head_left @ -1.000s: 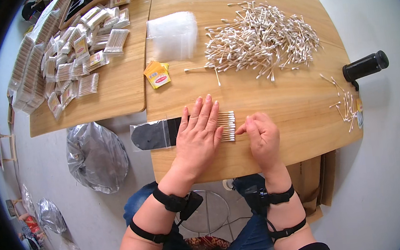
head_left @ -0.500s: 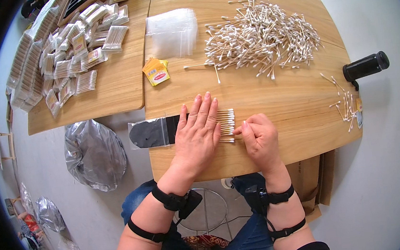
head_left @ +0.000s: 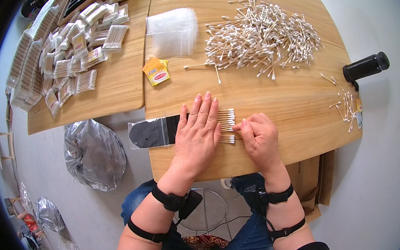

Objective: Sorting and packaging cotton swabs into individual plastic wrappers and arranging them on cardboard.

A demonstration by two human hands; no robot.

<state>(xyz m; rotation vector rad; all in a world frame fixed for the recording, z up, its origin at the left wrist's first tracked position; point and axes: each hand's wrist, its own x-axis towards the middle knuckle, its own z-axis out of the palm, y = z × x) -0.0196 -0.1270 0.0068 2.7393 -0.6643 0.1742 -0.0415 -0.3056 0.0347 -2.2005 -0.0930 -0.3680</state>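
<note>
My left hand [head_left: 196, 132] lies flat with its fingers stretched out, palm down over a row of cotton swabs [head_left: 225, 116]. The swabs' white heads stick out to the right of that hand, and their other ends are hidden beneath it. A black flat strip with a rounded end [head_left: 149, 133], partly in a clear plastic bag, reaches out from under the hand's left side. My right hand [head_left: 262, 138] is closed, its fingers curled in and its index fingertip against the swab heads. I see nothing held in it.
A big heap of loose cotton swabs [head_left: 261, 39] lies at the back. Clear bags [head_left: 172, 33] and yellow cards [head_left: 157, 72] are left of it. Packed swab bags [head_left: 77, 50] cover the left table [head_left: 120, 91]. A black cylinder [head_left: 366, 65] sits at the right edge near scattered swabs [head_left: 347, 106].
My right index fingertip has shifted slightly away from me along the swab heads. The heads at the near end of the row sit a little differently. My left hand has stayed put.
</note>
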